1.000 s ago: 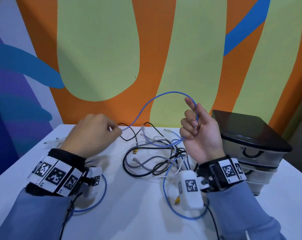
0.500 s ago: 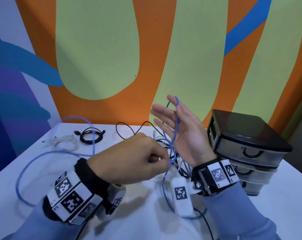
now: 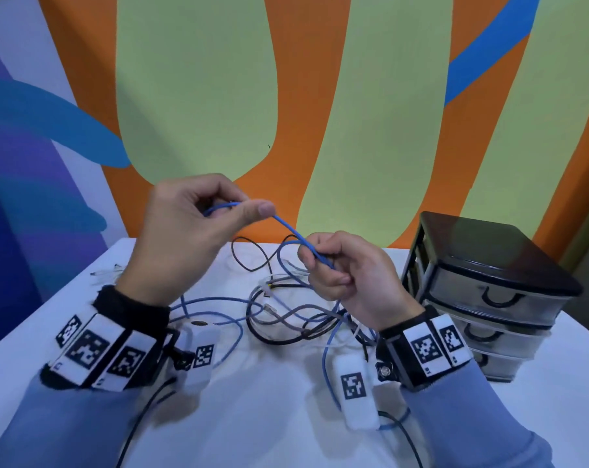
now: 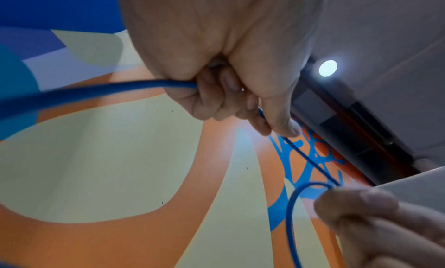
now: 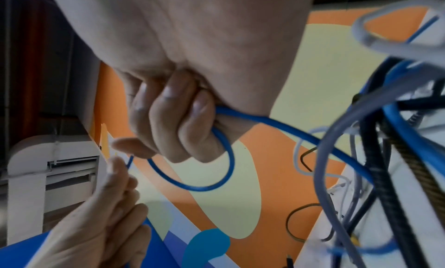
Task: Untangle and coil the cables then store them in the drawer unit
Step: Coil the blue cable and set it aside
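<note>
A blue cable [image 3: 294,235] stretches taut between both raised hands above the white table [image 3: 269,417]. My left hand [image 3: 198,231] pinches it between thumb and curled fingers [image 4: 231,100]. My right hand [image 3: 340,275] grips a small loop of the same blue cable [image 5: 224,158] in its fist, lower and to the right. The rest of it drops into a tangle of black, grey and white cables [image 3: 299,315] lying under the hands. The black-topped drawer unit [image 3: 495,288] stands at the right with its drawers closed.
A thin black cable loop [image 3: 252,255] lies at the table's far edge by the painted wall. Small white cables [image 3: 107,273] lie at the far left. Black cords run off the near table edge under my wrists.
The left hand rose and moved left, drawing the blue cable out. The right hand, flat with fingers spread before, has curled round a loop of the cable and dropped lower.
</note>
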A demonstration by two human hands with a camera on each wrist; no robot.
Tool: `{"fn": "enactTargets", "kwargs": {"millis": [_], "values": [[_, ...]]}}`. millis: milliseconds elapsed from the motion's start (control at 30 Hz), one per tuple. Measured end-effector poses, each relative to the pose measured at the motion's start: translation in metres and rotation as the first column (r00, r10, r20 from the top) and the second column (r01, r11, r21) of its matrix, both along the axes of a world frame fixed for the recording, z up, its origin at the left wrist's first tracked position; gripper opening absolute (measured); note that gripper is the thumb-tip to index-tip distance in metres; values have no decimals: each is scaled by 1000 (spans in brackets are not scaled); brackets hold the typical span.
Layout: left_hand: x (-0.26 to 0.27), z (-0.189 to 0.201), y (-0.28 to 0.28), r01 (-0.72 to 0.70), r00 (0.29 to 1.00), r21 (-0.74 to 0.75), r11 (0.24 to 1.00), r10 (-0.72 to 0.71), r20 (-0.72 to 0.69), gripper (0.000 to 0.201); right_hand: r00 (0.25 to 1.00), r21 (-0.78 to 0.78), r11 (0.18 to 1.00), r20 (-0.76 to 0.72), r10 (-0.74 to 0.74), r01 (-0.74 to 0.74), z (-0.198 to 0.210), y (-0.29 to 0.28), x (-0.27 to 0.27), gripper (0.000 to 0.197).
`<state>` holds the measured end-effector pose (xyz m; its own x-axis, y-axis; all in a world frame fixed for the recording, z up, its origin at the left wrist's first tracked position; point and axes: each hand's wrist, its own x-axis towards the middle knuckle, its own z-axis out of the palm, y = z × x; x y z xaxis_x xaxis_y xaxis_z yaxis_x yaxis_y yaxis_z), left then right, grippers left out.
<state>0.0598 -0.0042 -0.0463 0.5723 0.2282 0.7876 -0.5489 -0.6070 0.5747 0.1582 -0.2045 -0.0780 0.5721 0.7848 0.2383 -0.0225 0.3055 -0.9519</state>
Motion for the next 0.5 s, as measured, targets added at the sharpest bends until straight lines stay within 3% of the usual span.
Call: {"fn": "enactTargets", "kwargs": {"millis": [167,333,400,500], "values": [[11,-10,-1,-137,990,49,989,138,-25,39,1000,94,996,-1,3,-3,2,-3,-7,33],[23,-26,0,-249,902,249,936,318,-292,52,994,235,971,-111,-21,47,6,-5,-6,45],[28,-36,-5,-210,844,387,898,367,-391,45,986,331,940,-164,-30,84,8,-5,-6,45],[28,-48,-26,-29,802,545,838,345,-487,25,962,448,873,-263,-78,194,11,-5,-4,43]]}}
